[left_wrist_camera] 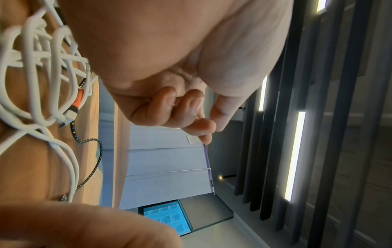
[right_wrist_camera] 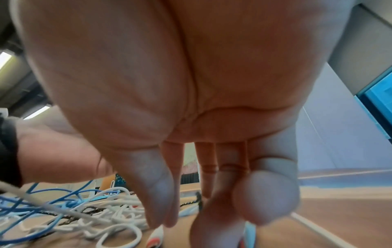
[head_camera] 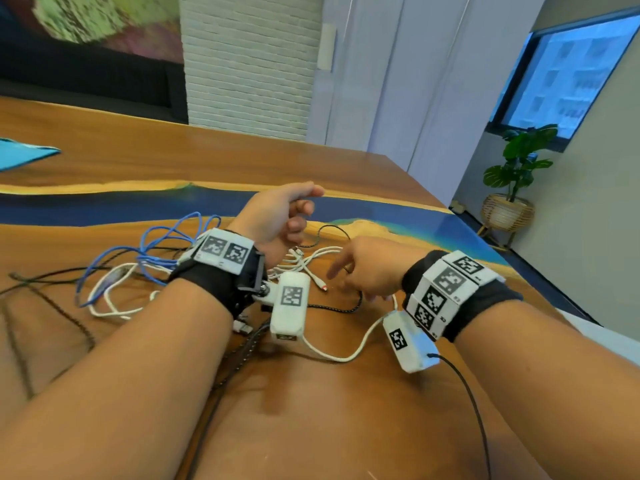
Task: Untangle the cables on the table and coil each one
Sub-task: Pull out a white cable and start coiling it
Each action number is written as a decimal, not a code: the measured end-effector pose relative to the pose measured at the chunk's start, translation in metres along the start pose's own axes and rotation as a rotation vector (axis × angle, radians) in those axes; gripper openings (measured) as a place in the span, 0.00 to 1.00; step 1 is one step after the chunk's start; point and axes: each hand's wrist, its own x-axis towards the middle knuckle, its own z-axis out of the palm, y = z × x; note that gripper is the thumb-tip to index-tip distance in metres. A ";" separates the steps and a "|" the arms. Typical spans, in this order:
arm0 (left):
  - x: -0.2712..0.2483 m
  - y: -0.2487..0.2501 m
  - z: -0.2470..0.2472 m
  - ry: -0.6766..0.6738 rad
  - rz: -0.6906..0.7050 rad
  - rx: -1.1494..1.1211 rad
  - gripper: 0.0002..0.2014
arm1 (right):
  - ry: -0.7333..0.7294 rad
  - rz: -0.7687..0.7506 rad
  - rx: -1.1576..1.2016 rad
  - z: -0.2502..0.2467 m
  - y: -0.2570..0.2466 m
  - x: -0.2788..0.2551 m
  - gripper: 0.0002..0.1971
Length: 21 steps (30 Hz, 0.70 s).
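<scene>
A tangle of cables lies on the wooden table (head_camera: 346, 427): a blue cable (head_camera: 156, 244), white cables (head_camera: 311, 258) and a black braided cable (head_camera: 346, 308). My left hand (head_camera: 277, 216) hovers above the white cables with its fingers loosely curled and nothing in them; the left wrist view shows the same empty left hand (left_wrist_camera: 180, 109). My right hand (head_camera: 356, 271) reaches down with straight fingers (right_wrist_camera: 210, 167) just right of a white plug with a red tip (head_camera: 323, 287). It holds nothing. An orange-collared plug (left_wrist_camera: 77, 100) lies among the white cables (left_wrist_camera: 38, 67).
A blue river-like band (head_camera: 104, 206) crosses the table beyond the cables. A blue cloth (head_camera: 20, 154) lies at the far left. The table's right edge (head_camera: 571, 317) is close to my right wrist. A potted plant (head_camera: 516, 181) stands on the floor.
</scene>
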 end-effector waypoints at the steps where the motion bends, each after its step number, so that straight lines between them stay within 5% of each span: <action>1: 0.000 0.000 0.000 0.003 0.000 -0.002 0.10 | 0.008 -0.002 -0.009 0.003 -0.002 0.003 0.14; 7: 0.000 0.003 -0.004 0.025 0.013 -0.029 0.09 | 0.208 -0.015 -0.082 0.014 -0.016 0.027 0.03; 10: 0.001 0.011 -0.011 0.055 0.031 -0.087 0.09 | 0.267 -0.047 -0.099 0.011 -0.025 0.043 0.09; 13: 0.001 0.018 -0.019 0.086 0.052 -0.143 0.08 | 0.208 -0.163 -0.066 0.013 -0.036 0.056 0.17; 17: 0.002 0.018 -0.029 0.145 0.061 -0.114 0.09 | 0.168 -0.154 -0.117 0.012 -0.042 0.062 0.09; 21: 0.002 0.018 -0.027 0.226 0.095 -0.038 0.08 | 0.413 -0.140 0.323 -0.008 -0.025 0.061 0.04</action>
